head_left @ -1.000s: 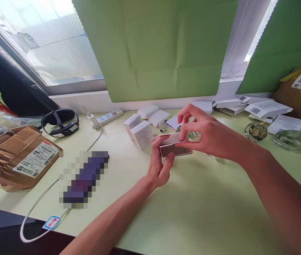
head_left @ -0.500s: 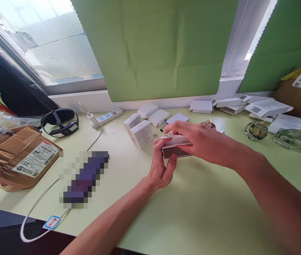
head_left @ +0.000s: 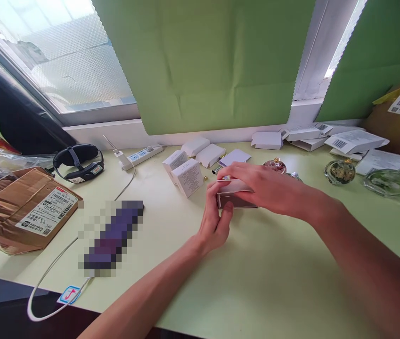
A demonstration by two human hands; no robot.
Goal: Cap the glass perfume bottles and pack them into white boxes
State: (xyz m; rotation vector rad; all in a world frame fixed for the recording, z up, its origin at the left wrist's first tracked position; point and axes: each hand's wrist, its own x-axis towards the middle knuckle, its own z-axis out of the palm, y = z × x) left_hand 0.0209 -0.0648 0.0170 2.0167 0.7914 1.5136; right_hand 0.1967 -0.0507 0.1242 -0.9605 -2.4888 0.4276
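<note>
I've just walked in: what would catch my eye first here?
Probably the big green blind at the back. Then, mid-picture, the left hand holds a small box while the right hand covers part of it. At far left sits a crumpled brown carton.

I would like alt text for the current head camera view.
A person's left hand grips a small box by its left end at a pale green table, while the right hand covers part of its top. White cartons lie behind, glass items to the right, a brown cardboard box at far left.
</note>
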